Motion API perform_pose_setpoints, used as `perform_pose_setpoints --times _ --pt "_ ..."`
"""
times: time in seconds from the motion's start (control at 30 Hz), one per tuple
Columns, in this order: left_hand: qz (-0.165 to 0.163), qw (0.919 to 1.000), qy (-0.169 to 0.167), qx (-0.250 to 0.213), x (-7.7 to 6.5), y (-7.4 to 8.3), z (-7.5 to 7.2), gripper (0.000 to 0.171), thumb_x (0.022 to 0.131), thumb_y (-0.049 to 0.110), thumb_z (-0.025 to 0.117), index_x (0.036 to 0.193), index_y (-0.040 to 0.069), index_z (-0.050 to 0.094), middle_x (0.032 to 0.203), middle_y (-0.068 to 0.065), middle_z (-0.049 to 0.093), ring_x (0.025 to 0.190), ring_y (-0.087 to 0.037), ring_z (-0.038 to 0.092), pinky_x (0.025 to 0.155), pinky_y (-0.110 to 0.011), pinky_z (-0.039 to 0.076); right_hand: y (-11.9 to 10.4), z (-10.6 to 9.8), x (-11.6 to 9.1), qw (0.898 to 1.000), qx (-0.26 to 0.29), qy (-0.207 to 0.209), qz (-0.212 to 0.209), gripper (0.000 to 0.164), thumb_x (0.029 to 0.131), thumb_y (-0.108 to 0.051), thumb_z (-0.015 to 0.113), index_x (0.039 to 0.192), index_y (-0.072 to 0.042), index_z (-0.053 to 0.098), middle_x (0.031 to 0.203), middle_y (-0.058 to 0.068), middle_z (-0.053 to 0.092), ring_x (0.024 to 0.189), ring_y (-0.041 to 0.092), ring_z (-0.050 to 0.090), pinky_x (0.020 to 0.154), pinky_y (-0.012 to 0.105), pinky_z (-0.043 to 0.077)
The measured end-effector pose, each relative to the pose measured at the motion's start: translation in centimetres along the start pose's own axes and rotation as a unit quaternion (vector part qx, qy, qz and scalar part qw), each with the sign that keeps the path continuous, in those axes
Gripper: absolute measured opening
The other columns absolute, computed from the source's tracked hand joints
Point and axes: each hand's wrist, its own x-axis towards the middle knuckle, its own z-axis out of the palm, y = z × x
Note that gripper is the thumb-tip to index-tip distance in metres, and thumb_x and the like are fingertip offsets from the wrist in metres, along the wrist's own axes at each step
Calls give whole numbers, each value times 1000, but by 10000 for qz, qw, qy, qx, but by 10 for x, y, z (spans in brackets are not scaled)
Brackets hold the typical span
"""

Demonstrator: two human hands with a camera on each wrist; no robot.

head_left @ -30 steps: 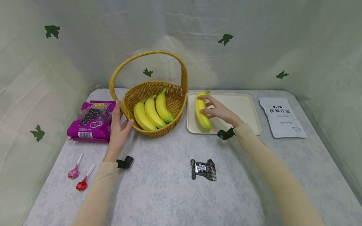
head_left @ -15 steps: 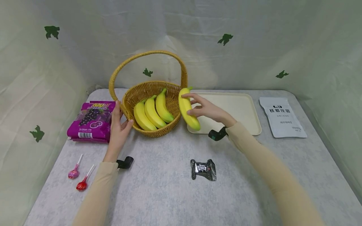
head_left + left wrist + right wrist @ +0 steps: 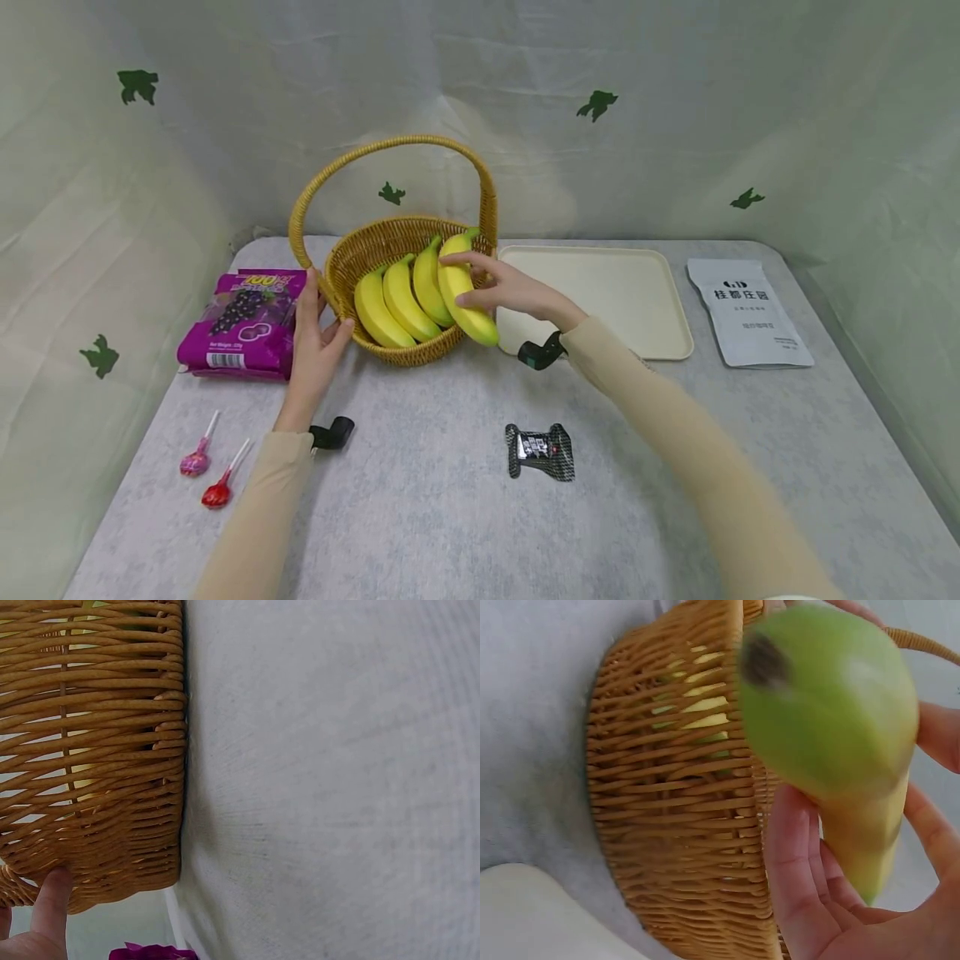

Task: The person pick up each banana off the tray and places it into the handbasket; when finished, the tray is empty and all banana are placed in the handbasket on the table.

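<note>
A banana (image 3: 467, 296) is held by my right hand (image 3: 521, 292), pinched between thumb and fingers, over the right side of a wicker basket (image 3: 375, 237). In the right wrist view its green end (image 3: 832, 697) points toward the camera, level with the basket rim. Three more bananas (image 3: 408, 304) lie side by side inside the basket. At the basket's left end, my left hand (image 3: 315, 354) grips its side near the foot of the tall handle. The left wrist view shows the thumb (image 3: 52, 900) pressed on the woven wall (image 3: 112, 772).
A cream tray (image 3: 622, 292) lies right of the basket, with a white pouch (image 3: 750, 312) beyond it. Left of the basket sits a purple grape candy bag (image 3: 243, 325). Two lollipops (image 3: 217, 492) and a small black-wrapped packet (image 3: 540, 450) lie nearer the front.
My right hand has carried the banana leftward from the tray to over the basket's right side. My left hand and the basket have stayed in place.
</note>
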Motion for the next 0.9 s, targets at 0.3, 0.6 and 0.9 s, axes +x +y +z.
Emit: perform_pose_setpoints --times 0.3,0.6,0.9 --pt "67 10000 -1 -7 -1 1 0 80 95 -5 52 154 19 3 158 -10 5 141 -36 17 104 -54 33 -1 -4 34 9989 -149 355 280 57 93 -18 63 145 -19 41 92 11 47 65 22 42 57 32 43" --pt "114 9999 -1 -3 0 -2 0 81 94 -5 53 154 19 4 158 -10 6 141 -33 18 105 -54 33 -2 -7 53 9905 -1091 566 612 52 93 -23 62 142 -15 46 108 11 55 82 24 47 69 35 44" --pt "104 9999 36 -50 0 -2 0 81 93 -8 53 154 17 5 158 -10 7 141 -34 18 105 -52 34 -7 -2 62 9791 -1668 474 1063 48 90 -14 59 137 -9 53 140 10 47 99 21 47 79 29 42"
